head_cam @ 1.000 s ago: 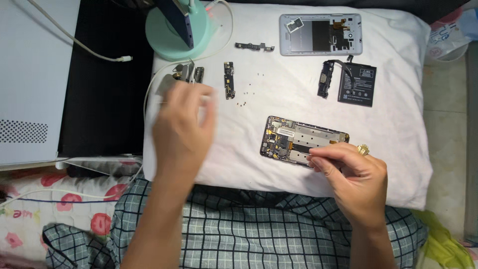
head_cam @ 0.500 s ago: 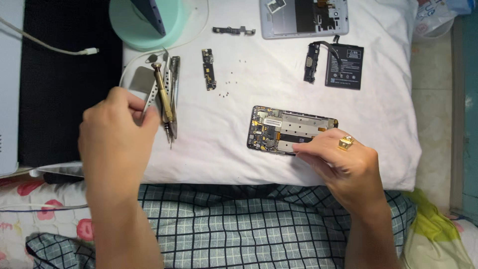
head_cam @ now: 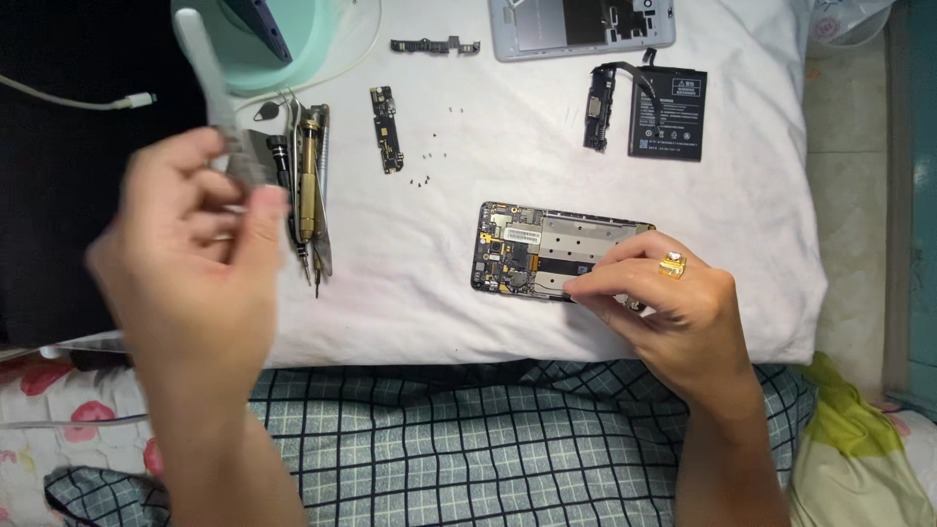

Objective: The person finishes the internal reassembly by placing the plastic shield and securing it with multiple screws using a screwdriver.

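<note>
The opened phone (head_cam: 556, 249) lies a little right of the middle of the frame on a white cloth (head_cam: 508, 156), its back off and the circuit board and metal shield bare. The right hand (head_cam: 673, 303), a ring on one finger, rests on the phone's right end, with the fingers held together and the fingertips pressed onto its lower edge to pin it down. The left hand (head_cam: 195, 263), at the left of the frame, is raised off the cloth and blurred; its thumb and fingers pinch a pale flat tool (head_cam: 210, 88) that points up toward the upper left, and whether it is tweezers or a pry stick cannot be told. Just right of that hand lies a bundle of tools (head_cam: 307, 190), among them a brass-coloured screwdriver. Above the phone sit a small circuit strip (head_cam: 387, 128), a few loose screws (head_cam: 429, 151), a narrow bracket (head_cam: 434, 46), the battery (head_cam: 668, 114) with a small part beside it, and the grey back cover (head_cam: 581, 24) at the top edge. A mint-green stand (head_cam: 283, 39) and a white cable (head_cam: 68, 96) sit in the upper left. The step in hand looks like tool pick-up during teardown: the next move would call for bringing the tip across to the board while the right hand steadies the phone.
</note>
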